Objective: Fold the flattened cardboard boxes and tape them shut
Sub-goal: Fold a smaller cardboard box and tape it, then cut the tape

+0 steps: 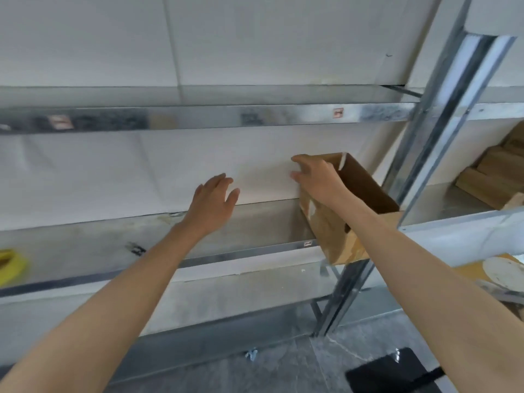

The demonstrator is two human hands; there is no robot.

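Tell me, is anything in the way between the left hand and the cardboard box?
No, nothing visible. Only bare shelf lies between the open left hand and the cardboard box. The right hand is at the box's top corner.

We see bright, even, diffuse light and only faint shadows. Glare streaks the metal post [442,114]. Motion blur smears everything, worst far left of it, and straight lines bow toward the edges.
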